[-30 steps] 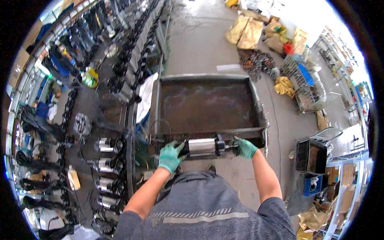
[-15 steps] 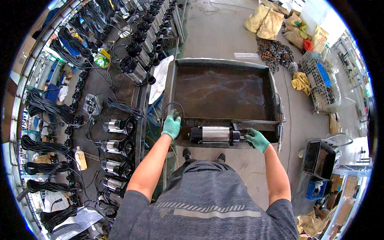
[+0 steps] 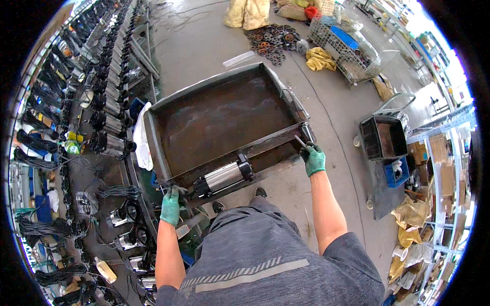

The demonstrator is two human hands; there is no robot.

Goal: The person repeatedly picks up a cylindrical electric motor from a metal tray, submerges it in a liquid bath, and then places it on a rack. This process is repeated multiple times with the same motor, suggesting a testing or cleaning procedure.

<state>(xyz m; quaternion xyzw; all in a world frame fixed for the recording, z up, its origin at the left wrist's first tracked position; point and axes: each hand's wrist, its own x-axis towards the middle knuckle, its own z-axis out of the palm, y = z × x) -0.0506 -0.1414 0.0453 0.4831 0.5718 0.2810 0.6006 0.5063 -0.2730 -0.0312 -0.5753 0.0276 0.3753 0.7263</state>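
In front of me, a submersible pump motor (image 3: pixel 222 177), a silver cylinder with black ends, lies across the near ledge of a dark metal tank (image 3: pixel 164 162). My left hand (image 3: pixel 171 208), in a green glove, is closed at the tank's near left corner, beside the motor's left end. A black cable runs at its fingers, though the grip is partly hidden. At the near right corner my right hand (image 3: pixel 314 159), also gloved, is closed round a thin light-grey rod (image 3: pixel 299 139) that points away from me. It is apart from the motor.
Brownish liquid lies in the tank. On the left, a long bench holds several more motors (image 3: pixel 109 143), coiled black cables (image 3: pixel 38 224) and a bottle (image 3: pixel 105 270). To the right stand a cart with a black bin (image 3: pixel 383 137) and a blue crate (image 3: pixel 396 172). A wire cage (image 3: pixel 347 51) is farther off.
My view has turned to the right. My right hand has left the motor's shaft end and now holds the thin rod at the tank's right corner. My left hand has come nearer me.
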